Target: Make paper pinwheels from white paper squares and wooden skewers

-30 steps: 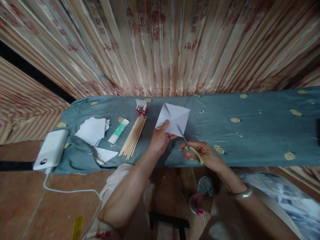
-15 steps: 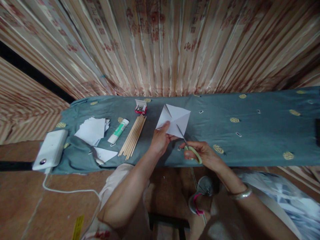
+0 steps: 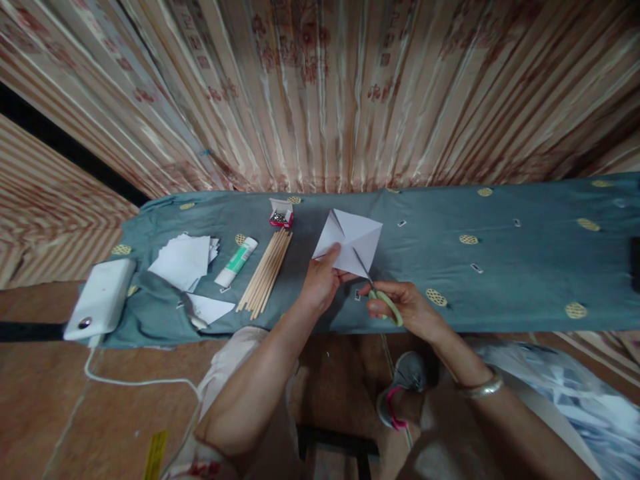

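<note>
Pinched at its lower left side, a white square of paper (image 3: 359, 230) is held up by my left hand (image 3: 323, 280), thumb on top and fingers beneath. Creases run across the sheet, and a slit shows near its upper left corner. My right hand (image 3: 400, 303) grips scissors with light green handles (image 3: 386, 307). The scissor blades lie over the lower right part of the paper, pointing toward its middle; whether they are fully closed is hard to tell. A bundle of thin wooden sticks (image 3: 265, 273) lies on the cloth left of my left hand.
Left of the sticks lie a glue stick (image 3: 237, 262), a stack of white paper squares (image 3: 183, 260) and a loose paper piece (image 3: 213, 309). Behind them stands a small open box of metal pins (image 3: 281, 215). A white power bank (image 3: 103, 297) with a cable sits at the left edge of the cloth-covered table (image 3: 520, 280).
Almost nothing differs. The paper has shifted very slightly to the right in view, while both hands keep their hold and the scissors stay at the lower right of the sheet.
</note>
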A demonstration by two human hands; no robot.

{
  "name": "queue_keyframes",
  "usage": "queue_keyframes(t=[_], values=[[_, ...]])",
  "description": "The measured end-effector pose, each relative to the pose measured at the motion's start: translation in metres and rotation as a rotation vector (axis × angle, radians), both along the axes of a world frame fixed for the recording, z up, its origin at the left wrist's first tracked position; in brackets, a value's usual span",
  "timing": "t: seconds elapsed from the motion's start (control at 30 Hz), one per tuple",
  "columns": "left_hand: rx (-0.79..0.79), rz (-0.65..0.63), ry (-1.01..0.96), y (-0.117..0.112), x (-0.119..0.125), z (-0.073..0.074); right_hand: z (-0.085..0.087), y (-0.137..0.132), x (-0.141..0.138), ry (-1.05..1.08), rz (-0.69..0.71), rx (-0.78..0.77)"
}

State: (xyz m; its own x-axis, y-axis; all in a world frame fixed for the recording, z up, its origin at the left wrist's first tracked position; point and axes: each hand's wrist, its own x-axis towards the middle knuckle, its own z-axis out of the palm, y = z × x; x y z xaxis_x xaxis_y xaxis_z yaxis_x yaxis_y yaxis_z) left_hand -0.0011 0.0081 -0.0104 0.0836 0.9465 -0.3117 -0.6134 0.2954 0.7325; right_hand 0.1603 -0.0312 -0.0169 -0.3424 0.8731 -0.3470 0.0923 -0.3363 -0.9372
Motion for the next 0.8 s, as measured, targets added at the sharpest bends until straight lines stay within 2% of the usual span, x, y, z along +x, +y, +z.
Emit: queue_keyframes(t=[0.5, 0.8], values=[[-0.033, 0.009, 0.021, -0.0006, 0.0008, 0.0018, -0.0031, 0.0001, -0.0017, 0.002, -0.002, 0.043], [0.004, -0.002, 0.01, -0.0004, 0.0002, -0.0011, -0.0046, -0.0001, -0.0036, 0.018, -0.054, -0.009]])
